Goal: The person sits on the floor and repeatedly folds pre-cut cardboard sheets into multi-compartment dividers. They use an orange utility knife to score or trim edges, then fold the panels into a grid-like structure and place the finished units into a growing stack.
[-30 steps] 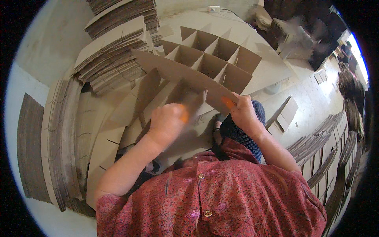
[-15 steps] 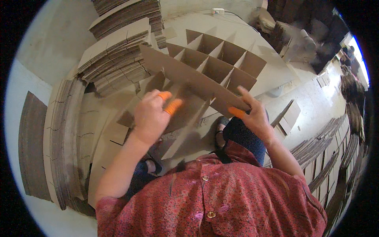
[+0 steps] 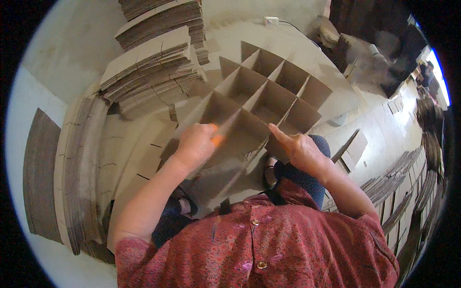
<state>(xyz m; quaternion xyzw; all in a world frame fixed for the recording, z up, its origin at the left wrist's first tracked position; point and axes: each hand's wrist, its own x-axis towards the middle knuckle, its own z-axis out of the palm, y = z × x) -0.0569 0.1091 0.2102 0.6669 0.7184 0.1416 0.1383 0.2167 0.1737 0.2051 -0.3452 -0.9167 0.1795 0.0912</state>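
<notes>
A brown cardboard divider grid (image 3: 269, 103), made of crossing slotted strips with several square cells, stands in front of me. My left hand (image 3: 196, 144) is at its near left side. Orange covers (image 3: 217, 137) sit on its finger and thumb, which are slightly blurred and closed at the edge of a cross strip. At the near right side is my right hand (image 3: 302, 151). Its index finger reaches along the top edge by a strip crossing, while the other fingers curl in against the cardboard. My right thumb is hidden.
Stacks of flat slotted cardboard strips (image 3: 149, 62) rise at the back left, with more (image 3: 79, 168) standing on edge at the left. Further strips (image 3: 391, 173) lie in rows at the right. A white socket box (image 3: 271, 20) with a cable lies by the back wall.
The long strip that slanted above the grid has come down among the cross strips. My left hand has moved closer to the cardboard, and my right hand's index finger now points along the edge.
</notes>
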